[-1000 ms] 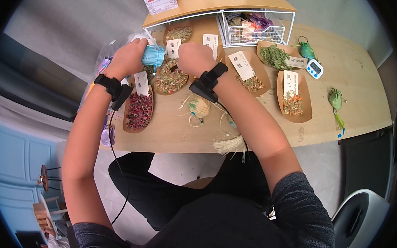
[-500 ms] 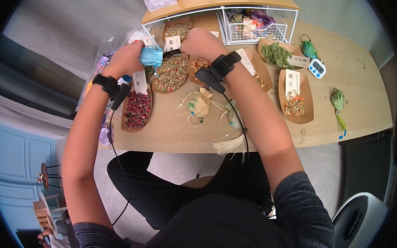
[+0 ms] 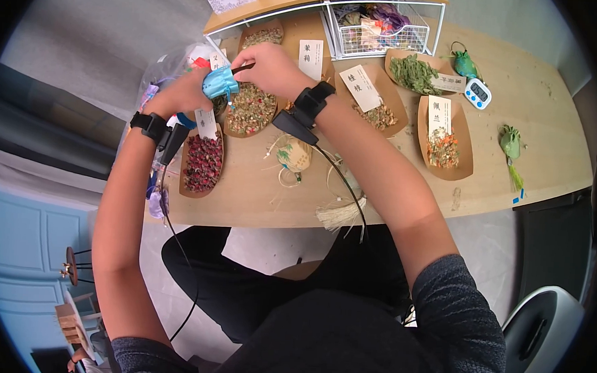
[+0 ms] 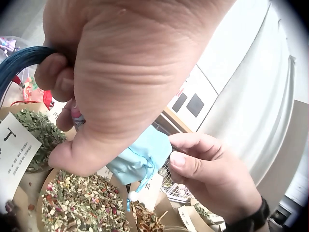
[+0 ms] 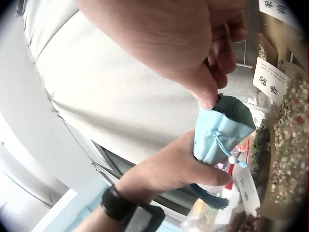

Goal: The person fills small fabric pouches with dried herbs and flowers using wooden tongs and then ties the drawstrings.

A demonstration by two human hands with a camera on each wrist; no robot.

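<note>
My left hand grips a light blue drawstring pouch, its mouth open toward the right hand. A dark blue tassel hangs from the pouch, and a white bead sits on its cord. With thumb and fingers my right hand pinches a small dark spoon right at the pouch's mouth. In the right wrist view the spoon's front end is hidden by the fingers and the pouch rim. Below the hands lies a paper tray of chopped dried herbs.
Nearer me is a tray of red dried buds. More herb trays with cards stand to the right, including one of green leaves. A cream pouch, a green pouch, a timer and a wire basket are about.
My right hand has lifted the spoon from over the chopped herb tray and brought it left to the pouch's mouth. The left hand keeps its grip on the pouch.
</note>
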